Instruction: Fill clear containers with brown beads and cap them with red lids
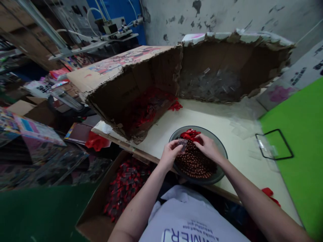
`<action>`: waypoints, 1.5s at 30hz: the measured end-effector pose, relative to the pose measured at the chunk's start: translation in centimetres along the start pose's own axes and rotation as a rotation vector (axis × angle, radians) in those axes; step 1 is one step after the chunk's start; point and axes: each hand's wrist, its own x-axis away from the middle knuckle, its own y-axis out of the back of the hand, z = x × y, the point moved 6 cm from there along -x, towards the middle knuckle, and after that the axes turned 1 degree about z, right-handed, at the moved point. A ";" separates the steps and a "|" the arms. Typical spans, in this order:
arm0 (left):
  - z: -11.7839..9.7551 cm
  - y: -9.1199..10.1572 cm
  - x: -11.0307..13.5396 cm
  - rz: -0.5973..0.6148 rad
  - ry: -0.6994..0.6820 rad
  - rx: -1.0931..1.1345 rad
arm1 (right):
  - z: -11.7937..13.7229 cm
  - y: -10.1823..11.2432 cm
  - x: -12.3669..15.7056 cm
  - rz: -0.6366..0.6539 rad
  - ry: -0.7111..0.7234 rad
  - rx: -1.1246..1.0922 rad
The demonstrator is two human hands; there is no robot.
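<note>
A grey basin (223,148) full of shiny brown beads (198,164) stands on the table in front of me. On top of the beads, toward the far side, lies a small heap of glossy red pieces (188,134). My left hand (171,153) is closed over the basin's left side, pinching a small clear plastic box (183,144) between thumb and fingers; some dark contents show through it. My right hand (208,148) is at the right edge of the red heap, thumb and index finger closing around a red piece. Its other fingers are partly hidden.
Behind the basin, a torn cardboard box (153,67) holds red pieces; another cardboard box (234,57) holds clear plastic boxes. A carton (93,205) of red-capped clear boxes sits low at left. A black rectangular frame (287,144) lies at right by a green board (302,134).
</note>
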 end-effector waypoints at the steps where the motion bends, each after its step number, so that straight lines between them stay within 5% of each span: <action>1: 0.0 -0.2 0.1 0.021 0.004 -0.005 | 0.4 0.9 0.4 -0.018 0.000 -0.019; 6: -0.3 -1.7 0.5 0.083 -0.012 -0.102 | 3.8 5.8 2.4 -0.081 0.075 -0.089; 10: -0.9 -2.7 0.8 0.119 -0.046 -0.215 | 6.0 7.2 3.0 0.095 0.104 -0.131; 14: -0.7 -3.7 1.3 0.190 -0.054 -0.274 | 6.5 6.6 3.1 0.237 0.058 -0.314; 20: -0.5 -4.3 2.0 0.231 -0.044 -0.318 | 6.5 5.5 3.2 0.266 -0.005 -0.530; 35: -4.1 -4.9 3.9 0.356 -0.169 -0.738 | 7.4 4.9 5.0 0.215 -0.031 -0.487; 45: -0.1 -4.0 3.0 0.241 0.004 -0.456 | 6.4 3.8 5.4 0.164 -0.105 -0.406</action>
